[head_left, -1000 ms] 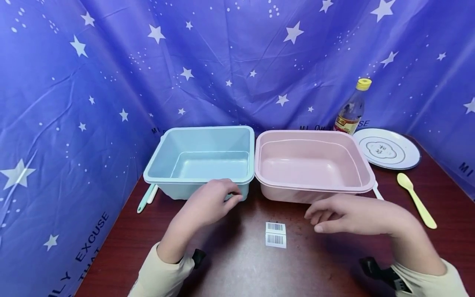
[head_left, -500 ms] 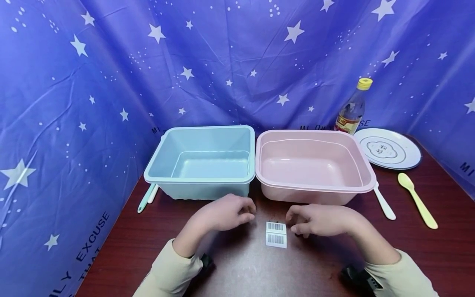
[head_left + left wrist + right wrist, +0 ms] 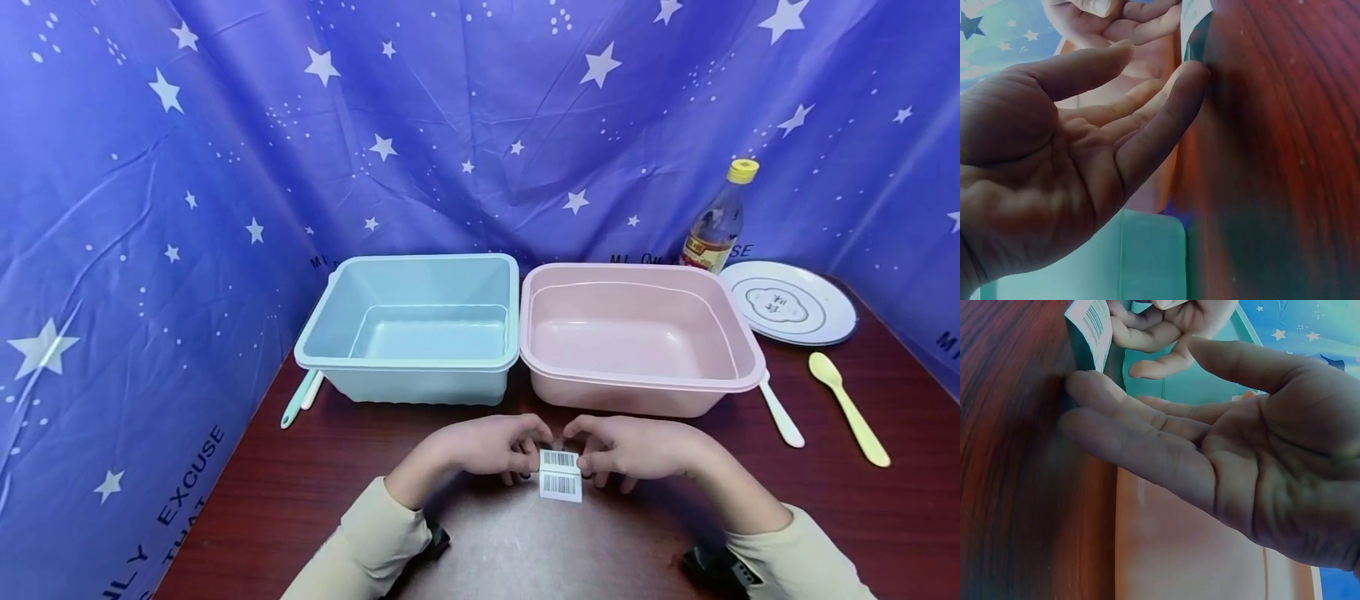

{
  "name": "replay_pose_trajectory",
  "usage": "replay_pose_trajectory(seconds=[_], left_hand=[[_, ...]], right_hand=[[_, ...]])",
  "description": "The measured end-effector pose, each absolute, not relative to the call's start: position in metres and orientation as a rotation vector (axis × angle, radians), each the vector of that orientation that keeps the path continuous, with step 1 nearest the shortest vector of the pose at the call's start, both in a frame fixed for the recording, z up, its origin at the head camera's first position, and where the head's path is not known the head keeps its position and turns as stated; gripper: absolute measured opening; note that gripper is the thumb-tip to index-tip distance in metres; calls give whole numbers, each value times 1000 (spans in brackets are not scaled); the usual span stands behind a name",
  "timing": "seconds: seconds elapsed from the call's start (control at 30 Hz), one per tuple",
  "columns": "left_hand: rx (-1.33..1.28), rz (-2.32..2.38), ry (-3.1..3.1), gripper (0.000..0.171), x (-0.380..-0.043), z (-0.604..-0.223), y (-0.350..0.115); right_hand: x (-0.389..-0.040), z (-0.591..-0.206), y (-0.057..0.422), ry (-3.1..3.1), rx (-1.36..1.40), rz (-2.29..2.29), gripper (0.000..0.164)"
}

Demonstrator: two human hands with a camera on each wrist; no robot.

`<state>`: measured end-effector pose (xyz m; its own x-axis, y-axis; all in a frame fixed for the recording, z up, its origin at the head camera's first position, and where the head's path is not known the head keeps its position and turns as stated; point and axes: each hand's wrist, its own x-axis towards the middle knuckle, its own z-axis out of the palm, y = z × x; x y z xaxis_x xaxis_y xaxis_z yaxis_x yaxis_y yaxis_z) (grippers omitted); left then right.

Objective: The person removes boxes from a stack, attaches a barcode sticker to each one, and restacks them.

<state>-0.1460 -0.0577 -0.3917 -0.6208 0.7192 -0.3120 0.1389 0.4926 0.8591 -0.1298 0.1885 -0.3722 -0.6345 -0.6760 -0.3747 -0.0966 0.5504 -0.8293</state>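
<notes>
Left hand (image 3: 498, 446) and right hand (image 3: 641, 450), each grip relaxed and holding nothing, flank a barcode label (image 3: 560, 476) on the counter (image 3: 517, 558) before a blue tub (image 3: 416, 387) and pink tub (image 3: 637, 398), the label's central spot apparently leaving both edges reachable.

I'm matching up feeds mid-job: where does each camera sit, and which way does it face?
Head: worn on the head, facing forward and down at the table, blue tub, pink tub and barcode paper; left hand, right hand and cream sleeves show.
Left wrist: on that wrist, looking along the left hand's palm toward the barcode paper; part of the right hand shows beyond.
Right wrist: on that wrist, looking along the right hand's palm; part of the left hand shows beyond.
Shared: both wrist views show the barcode paper and starred curtain.
</notes>
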Motion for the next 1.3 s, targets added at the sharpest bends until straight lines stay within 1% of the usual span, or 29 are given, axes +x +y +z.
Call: replay_pose_trajectory(seconds=[0.3,0.47,0.73,0.83,1.0,1.13,1.3], left_hand=[[637,1232,2248,26,-148,-401,-50],[622,1307,2300,24,-150,-403,-48],[570,1340,2279,11,-147,-401,-45],[574,1313,2304,13,-146,-400,-44],[609,1298,2347,23,-148,-399,-44],[610,1363,2342,24,-148,-398,-43],[621,1491,2299,23,-147,-396,-42]], right_hand=[[-133,-373,190,2121,-681,-1072,43],[-136,-373,188,2147,-763,-1063,37],[-137,-375,187,2193,-826,-1030,33],[-138,-375,187,2205,-856,-1011,32],[-140,-375,185,2307,-963,-945,28],[-141,-375,183,2404,-1025,-945,23],[-142,-373,179,2481,-1017,-992,17]])
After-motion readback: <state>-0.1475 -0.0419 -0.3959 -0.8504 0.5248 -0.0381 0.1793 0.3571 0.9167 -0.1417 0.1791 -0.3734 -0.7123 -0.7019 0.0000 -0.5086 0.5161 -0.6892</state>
